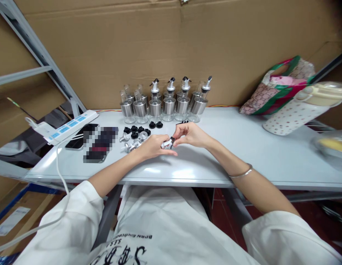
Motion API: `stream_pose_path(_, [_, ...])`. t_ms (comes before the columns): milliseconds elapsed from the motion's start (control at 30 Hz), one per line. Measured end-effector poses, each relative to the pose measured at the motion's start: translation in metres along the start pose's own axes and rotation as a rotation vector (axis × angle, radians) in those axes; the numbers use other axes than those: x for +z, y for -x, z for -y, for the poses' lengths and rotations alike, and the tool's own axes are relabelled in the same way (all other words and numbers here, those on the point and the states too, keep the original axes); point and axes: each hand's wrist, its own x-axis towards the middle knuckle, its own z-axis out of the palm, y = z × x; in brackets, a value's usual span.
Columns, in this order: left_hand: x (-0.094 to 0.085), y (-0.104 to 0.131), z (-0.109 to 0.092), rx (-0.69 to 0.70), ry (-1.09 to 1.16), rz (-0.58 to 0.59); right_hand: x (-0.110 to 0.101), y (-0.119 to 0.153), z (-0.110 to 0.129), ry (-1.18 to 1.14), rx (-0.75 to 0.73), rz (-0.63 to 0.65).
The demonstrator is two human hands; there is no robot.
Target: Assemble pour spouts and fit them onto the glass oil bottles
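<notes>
My left hand (157, 145) grips a white pour spout (166, 144) over the middle of the table. At the spout's tip, my right hand (189, 134) pinches a small black flip cap (172, 141). Left of my hands lie several black stoppers (134, 135) and a few white and silver spout parts (129, 147). Behind them stand glass bottles with steel sleeves (155, 109) in rows. Several of the front bottles carry white pour spouts with black caps (170, 84); others have bare necks. Some small black caps (182, 122) lie behind my right hand, partly hidden by it.
A power strip (74, 125) with a white cable and two phones (100, 147), one blurred out, lie at the left. To the right are a white dotted flask (292, 110), a patterned bag (278, 88) and a clear container (332, 147). Cardboard (165, 44) walls the back.
</notes>
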Motion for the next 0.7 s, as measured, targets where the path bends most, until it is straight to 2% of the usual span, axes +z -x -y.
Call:
stream_pose_path(233, [0.002, 0.0011, -0.0033, 0.014, -0.036, -0.117, 0.0023, 0.0012, 0.0014, 0.051, -0.089, -0.055])
stream_pose_path(400, [0.0019, 0.0, -0.0017, 0.044, -0.05, -0.09, 0.0016, 0.0022, 0.0014, 0.119, -0.107, -0.05])
stream_pose_path(700, [-0.0002, -0.0026, 0.0035, 0.036, -0.087, -0.175, 0.0074, -0.0003, -0.0003, 0.056, -0.181, -0.077])
